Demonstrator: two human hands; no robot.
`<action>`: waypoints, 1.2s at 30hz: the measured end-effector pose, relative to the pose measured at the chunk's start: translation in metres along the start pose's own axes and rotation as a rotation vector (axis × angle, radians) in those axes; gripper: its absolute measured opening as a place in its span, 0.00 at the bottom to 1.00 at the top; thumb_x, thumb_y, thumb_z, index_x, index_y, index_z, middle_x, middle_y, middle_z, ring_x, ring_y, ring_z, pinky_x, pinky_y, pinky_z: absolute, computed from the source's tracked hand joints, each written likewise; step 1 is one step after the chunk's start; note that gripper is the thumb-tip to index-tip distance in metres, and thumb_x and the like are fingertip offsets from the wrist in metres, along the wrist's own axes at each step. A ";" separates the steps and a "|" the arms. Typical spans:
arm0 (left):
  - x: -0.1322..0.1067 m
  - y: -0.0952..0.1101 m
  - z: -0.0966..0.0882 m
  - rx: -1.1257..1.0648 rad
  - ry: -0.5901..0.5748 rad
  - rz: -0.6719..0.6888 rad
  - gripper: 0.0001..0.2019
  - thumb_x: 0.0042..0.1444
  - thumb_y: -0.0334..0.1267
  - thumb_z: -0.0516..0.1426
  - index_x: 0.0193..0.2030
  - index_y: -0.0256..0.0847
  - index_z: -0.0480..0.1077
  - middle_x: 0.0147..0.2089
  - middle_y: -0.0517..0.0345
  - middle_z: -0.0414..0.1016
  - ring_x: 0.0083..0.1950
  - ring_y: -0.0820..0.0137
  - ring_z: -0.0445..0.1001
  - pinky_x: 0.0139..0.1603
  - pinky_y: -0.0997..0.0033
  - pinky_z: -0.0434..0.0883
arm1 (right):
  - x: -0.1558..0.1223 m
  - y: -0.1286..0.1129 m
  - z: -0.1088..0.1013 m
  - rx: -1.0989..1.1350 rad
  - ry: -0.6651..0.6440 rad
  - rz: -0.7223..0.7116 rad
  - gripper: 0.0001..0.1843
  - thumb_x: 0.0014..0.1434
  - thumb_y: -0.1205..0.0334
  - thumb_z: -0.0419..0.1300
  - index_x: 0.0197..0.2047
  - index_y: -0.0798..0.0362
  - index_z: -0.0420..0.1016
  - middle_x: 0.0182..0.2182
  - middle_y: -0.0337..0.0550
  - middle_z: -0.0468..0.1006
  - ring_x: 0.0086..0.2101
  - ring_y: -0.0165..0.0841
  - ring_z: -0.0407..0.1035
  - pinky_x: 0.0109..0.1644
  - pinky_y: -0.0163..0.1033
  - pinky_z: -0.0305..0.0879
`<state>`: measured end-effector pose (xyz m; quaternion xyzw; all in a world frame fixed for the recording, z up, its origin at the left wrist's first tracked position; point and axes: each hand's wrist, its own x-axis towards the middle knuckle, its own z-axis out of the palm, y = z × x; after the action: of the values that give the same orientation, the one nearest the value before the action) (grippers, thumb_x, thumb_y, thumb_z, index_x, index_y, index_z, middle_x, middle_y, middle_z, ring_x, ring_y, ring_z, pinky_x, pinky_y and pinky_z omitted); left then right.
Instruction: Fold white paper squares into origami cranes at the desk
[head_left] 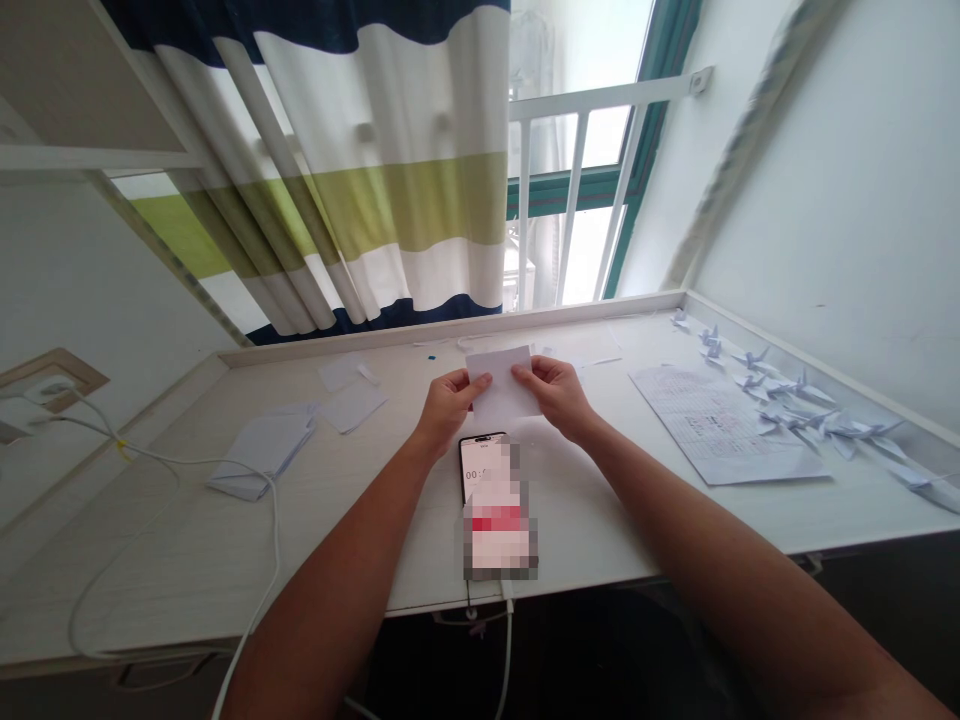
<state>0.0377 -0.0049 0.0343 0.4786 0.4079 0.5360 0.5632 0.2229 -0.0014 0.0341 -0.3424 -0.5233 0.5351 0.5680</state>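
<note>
A small square sheet of white paper (504,392) is held up over the desk between both hands. My left hand (448,402) pinches its left edge, thumb on the near face and fingers behind. On the opposite edge, my right hand (556,392) grips the sheet the same way. The paper looks flat, and the fingers behind it are partly hidden. Just below the hands lies a phone (491,500) with a timer on its partly blurred screen and a cable at its lower end.
Several folded paper cranes (795,388) line the desk's right side, beside a written sheet (712,425). On the left lie a stack of folded paper (266,448) and loose squares (354,405). A white cable (274,520) crosses the left side. Behind hangs a striped curtain (390,160).
</note>
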 end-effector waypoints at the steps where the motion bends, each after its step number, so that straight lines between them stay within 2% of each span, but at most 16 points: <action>1: 0.000 -0.001 0.000 0.009 -0.008 -0.002 0.24 0.44 0.53 0.75 0.43 0.37 0.83 0.38 0.50 0.85 0.35 0.67 0.78 0.36 0.68 0.71 | 0.001 0.001 -0.001 -0.006 0.009 -0.006 0.20 0.51 0.42 0.75 0.34 0.51 0.82 0.34 0.43 0.85 0.34 0.38 0.78 0.40 0.44 0.77; 6: 0.001 -0.001 -0.001 0.003 -0.014 0.023 0.23 0.46 0.55 0.73 0.40 0.37 0.83 0.36 0.52 0.84 0.37 0.66 0.78 0.39 0.67 0.73 | 0.004 0.005 -0.004 -0.123 0.055 -0.059 0.22 0.52 0.40 0.74 0.33 0.51 0.82 0.32 0.43 0.84 0.33 0.37 0.76 0.37 0.43 0.76; 9: 0.002 0.001 -0.004 0.065 0.031 0.070 0.21 0.47 0.55 0.73 0.36 0.37 0.83 0.30 0.55 0.81 0.32 0.69 0.75 0.34 0.70 0.71 | 0.005 0.005 -0.006 -0.198 0.092 -0.105 0.22 0.53 0.39 0.73 0.32 0.51 0.82 0.28 0.42 0.83 0.30 0.37 0.76 0.35 0.43 0.75; 13: 0.004 0.003 -0.009 0.205 0.068 0.087 0.18 0.50 0.53 0.72 0.35 0.38 0.83 0.25 0.58 0.78 0.27 0.71 0.73 0.30 0.71 0.67 | 0.006 0.003 -0.007 -0.233 0.105 -0.127 0.23 0.54 0.38 0.72 0.37 0.51 0.83 0.28 0.43 0.84 0.28 0.37 0.77 0.33 0.43 0.75; 18: 0.004 0.004 -0.008 0.192 0.094 0.059 0.19 0.50 0.51 0.72 0.40 0.37 0.81 0.15 0.67 0.66 0.15 0.77 0.58 0.20 0.73 0.56 | 0.002 -0.003 -0.005 -0.295 0.109 -0.101 0.27 0.56 0.35 0.70 0.39 0.52 0.82 0.14 0.33 0.71 0.13 0.28 0.61 0.17 0.36 0.59; 20: 0.003 0.006 -0.006 0.154 0.056 0.041 0.18 0.52 0.51 0.70 0.38 0.37 0.80 0.17 0.65 0.69 0.14 0.78 0.57 0.19 0.73 0.57 | 0.000 -0.005 -0.004 -0.266 0.067 -0.086 0.27 0.57 0.35 0.69 0.39 0.52 0.81 0.14 0.33 0.71 0.13 0.28 0.62 0.16 0.35 0.60; 22: 0.001 0.008 -0.006 0.088 0.017 0.012 0.15 0.53 0.47 0.69 0.39 0.37 0.79 0.26 0.57 0.79 0.16 0.76 0.66 0.23 0.72 0.66 | -0.001 -0.007 -0.003 -0.238 0.026 -0.101 0.25 0.59 0.36 0.68 0.41 0.52 0.81 0.16 0.34 0.74 0.15 0.30 0.68 0.20 0.36 0.66; 25: -0.001 0.013 -0.007 -0.071 -0.039 -0.041 0.14 0.58 0.41 0.63 0.47 0.37 0.80 0.43 0.47 0.85 0.35 0.64 0.84 0.40 0.64 0.78 | -0.001 -0.007 -0.004 -0.255 -0.026 -0.185 0.21 0.62 0.41 0.68 0.45 0.50 0.82 0.25 0.40 0.81 0.26 0.34 0.78 0.31 0.41 0.76; 27: -0.001 0.016 -0.008 -0.208 -0.062 -0.059 0.16 0.61 0.40 0.57 0.49 0.35 0.80 0.45 0.45 0.85 0.46 0.58 0.85 0.48 0.59 0.79 | -0.001 -0.006 -0.004 -0.327 -0.070 -0.279 0.16 0.63 0.46 0.68 0.47 0.48 0.84 0.35 0.44 0.85 0.37 0.37 0.80 0.41 0.46 0.79; 29: 0.000 0.018 -0.009 -0.310 -0.039 -0.072 0.17 0.63 0.42 0.54 0.47 0.33 0.81 0.44 0.44 0.85 0.46 0.59 0.83 0.50 0.59 0.79 | -0.001 -0.005 -0.005 -0.430 -0.122 -0.362 0.12 0.64 0.50 0.67 0.48 0.44 0.85 0.42 0.45 0.84 0.44 0.39 0.79 0.49 0.50 0.79; 32: 0.003 0.017 -0.010 -0.360 0.014 -0.074 0.16 0.62 0.45 0.60 0.47 0.34 0.79 0.48 0.47 0.83 0.43 0.66 0.81 0.46 0.65 0.79 | -0.003 -0.002 -0.006 -0.570 -0.199 -0.428 0.10 0.66 0.54 0.66 0.49 0.41 0.86 0.44 0.45 0.81 0.46 0.41 0.76 0.53 0.54 0.77; 34: 0.004 0.016 -0.009 -0.346 0.031 -0.060 0.17 0.58 0.41 0.65 0.52 0.37 0.77 0.49 0.50 0.83 0.42 0.68 0.81 0.45 0.68 0.78 | -0.003 -0.001 -0.007 -0.627 -0.233 -0.447 0.10 0.67 0.56 0.65 0.49 0.40 0.86 0.44 0.45 0.80 0.47 0.42 0.76 0.54 0.56 0.76; 36: 0.004 0.015 -0.009 -0.319 0.040 -0.050 0.26 0.53 0.34 0.69 0.59 0.41 0.72 0.49 0.53 0.83 0.43 0.69 0.81 0.45 0.69 0.78 | -0.004 -0.001 -0.008 -0.668 -0.249 -0.455 0.10 0.67 0.57 0.65 0.50 0.39 0.86 0.45 0.45 0.79 0.49 0.43 0.75 0.55 0.56 0.76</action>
<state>0.0265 -0.0002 0.0469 0.3621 0.3404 0.5893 0.6370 0.2308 -0.0040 0.0324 -0.3161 -0.7949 0.2344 0.4618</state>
